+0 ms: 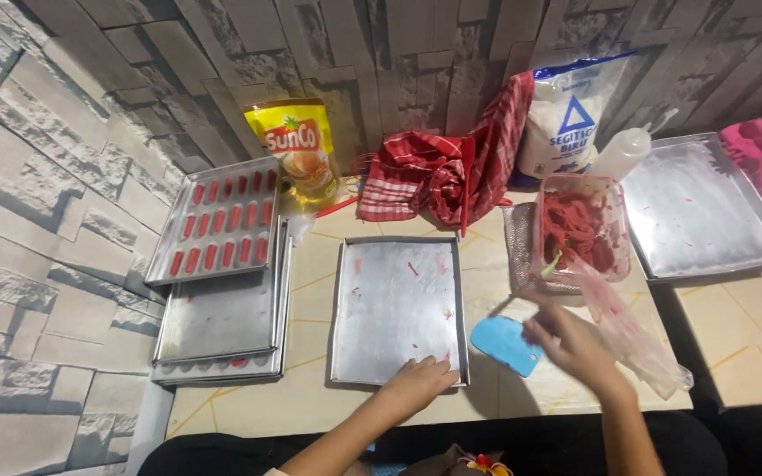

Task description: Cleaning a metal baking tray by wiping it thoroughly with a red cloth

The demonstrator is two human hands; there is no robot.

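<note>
My left hand [416, 381] rests on the near edge of an empty metal baking tray [396, 308] smeared with red bits. My right hand [566, 339] hovers just right of a light blue plastic scraper [504, 344] lying on the table, fingers curled near it, blurred by motion. A clear piping bag [628, 330] with red residue lies to its right. Behind it stands a clear tub of red dough [579, 231].
Stacked metal trays [222, 326] sit at left, the top one [220, 220] holding rows of red dough pieces. A yellow oil pouch [297, 150], red checked cloth [438, 176], white flour bag [571, 115], squeeze bottle [623, 152] and another tray [698, 207] line the back and right.
</note>
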